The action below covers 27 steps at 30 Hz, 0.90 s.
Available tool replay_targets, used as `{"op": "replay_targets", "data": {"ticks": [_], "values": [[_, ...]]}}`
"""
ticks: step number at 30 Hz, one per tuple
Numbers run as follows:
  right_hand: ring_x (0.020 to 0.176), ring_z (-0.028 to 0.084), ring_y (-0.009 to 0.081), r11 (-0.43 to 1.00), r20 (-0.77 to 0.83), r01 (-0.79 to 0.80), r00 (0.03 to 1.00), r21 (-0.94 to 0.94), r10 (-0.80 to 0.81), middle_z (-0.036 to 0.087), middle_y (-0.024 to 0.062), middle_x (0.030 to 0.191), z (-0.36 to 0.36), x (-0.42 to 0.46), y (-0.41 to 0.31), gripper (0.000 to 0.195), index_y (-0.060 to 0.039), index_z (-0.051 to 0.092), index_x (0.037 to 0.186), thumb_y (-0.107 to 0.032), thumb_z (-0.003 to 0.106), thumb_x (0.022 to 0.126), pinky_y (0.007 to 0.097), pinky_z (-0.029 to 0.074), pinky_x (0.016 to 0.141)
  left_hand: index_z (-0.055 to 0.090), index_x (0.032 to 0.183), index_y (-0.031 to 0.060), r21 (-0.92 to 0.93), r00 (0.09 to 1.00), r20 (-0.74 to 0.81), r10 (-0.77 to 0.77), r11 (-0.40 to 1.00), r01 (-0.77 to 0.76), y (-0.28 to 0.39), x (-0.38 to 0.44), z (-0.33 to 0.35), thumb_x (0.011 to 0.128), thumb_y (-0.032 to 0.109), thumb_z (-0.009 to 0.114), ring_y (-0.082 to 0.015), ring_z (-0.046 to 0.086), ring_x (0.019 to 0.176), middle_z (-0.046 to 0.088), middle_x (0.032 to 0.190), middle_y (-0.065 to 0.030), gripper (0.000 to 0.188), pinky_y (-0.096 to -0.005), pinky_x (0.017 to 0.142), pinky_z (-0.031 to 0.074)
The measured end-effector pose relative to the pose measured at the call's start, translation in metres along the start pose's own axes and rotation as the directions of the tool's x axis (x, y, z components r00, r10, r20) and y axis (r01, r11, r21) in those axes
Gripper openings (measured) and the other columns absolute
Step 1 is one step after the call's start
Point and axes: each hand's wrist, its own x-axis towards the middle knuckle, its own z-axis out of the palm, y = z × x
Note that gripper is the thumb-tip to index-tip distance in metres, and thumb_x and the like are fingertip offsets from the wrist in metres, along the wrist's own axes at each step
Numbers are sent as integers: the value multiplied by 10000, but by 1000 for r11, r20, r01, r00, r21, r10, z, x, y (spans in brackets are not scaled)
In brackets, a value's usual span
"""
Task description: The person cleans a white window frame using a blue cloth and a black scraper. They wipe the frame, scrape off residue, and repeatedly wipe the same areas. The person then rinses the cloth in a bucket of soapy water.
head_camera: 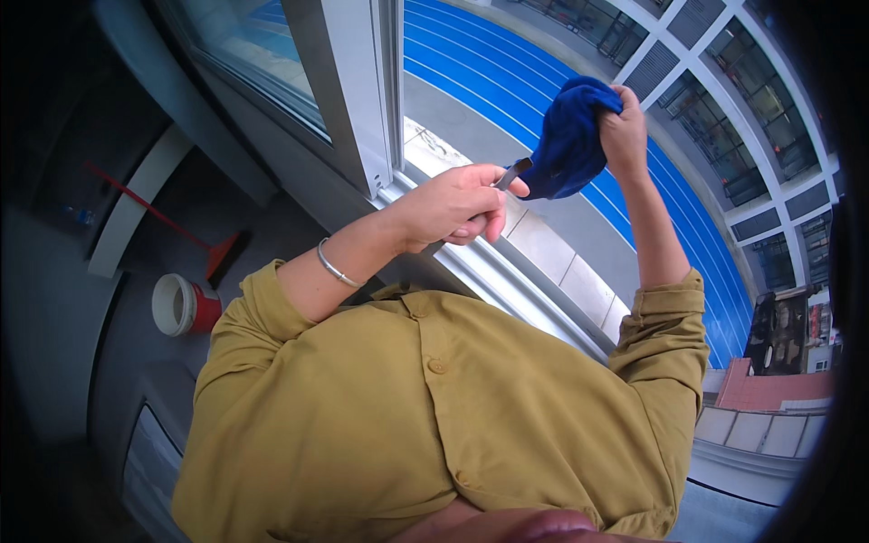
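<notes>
My left hand (468,203), with a bangle on its wrist, is closed round a metal hand tool (514,174) whose flat, bent end sticks up past the fingers. The rest of the tool is mostly hidden by the hand, so its exact kind cannot be told. My right hand (626,132) is raised higher and grips a bunched blue cloth (570,139). The cloth hangs down to the left, its lower edge beside my left fingertips; whether they touch cannot be told. Below my left hand runs the white window track (502,275).
A sliding window frame (353,88) stands at upper left. Outside the opening lie a tiled ledge (563,261), a drop to a blue running track (475,51) and a building. Indoors at left are a red and white bucket (178,305) and a red floor squeegee or broom (218,258).
</notes>
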Motion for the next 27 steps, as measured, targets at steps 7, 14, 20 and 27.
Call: {"op": "replay_targets", "data": {"ticks": [7,14,20,27], "values": [[701,613,198,526,292,-280,954,803,61,637,104,802,70,58,-96,190,8,609,920,-140,491,901,311,510,659,481,1221,-23,76,984,-136,113,992,-103,-9,-123,-48,893,140,513,-10,314,422,561,634,-51,367,-151,387,260],[773,614,172,426,45,32,985,904,-169,635,88,877,237,119,-116,260,-2,603,1037,-7,520,791,287,496,677,482,1222,-19,-126,836,-530,142,962,-243,-51,-181,-63,888,112,514,-24,319,413,547,654,-76,360,-158,383,262],[1109,530,327,832,622,540,610,128,-492,580,105,1207,401,71,-14,429,-169,609,1184,-264,617,766,410,425,936,473,1225,-21,-71,707,-685,176,950,-305,-68,-202,-58,888,112,506,-37,324,411,539,648,-85,364,-167,382,269],[1129,499,314,678,704,728,531,-95,-472,559,111,1166,334,32,-24,415,-168,605,1164,-383,562,812,453,432,909,455,1237,-30,-79,667,-720,193,931,-356,-71,-195,-55,901,119,480,-43,318,406,532,644,-86,368,-172,372,268]]}}
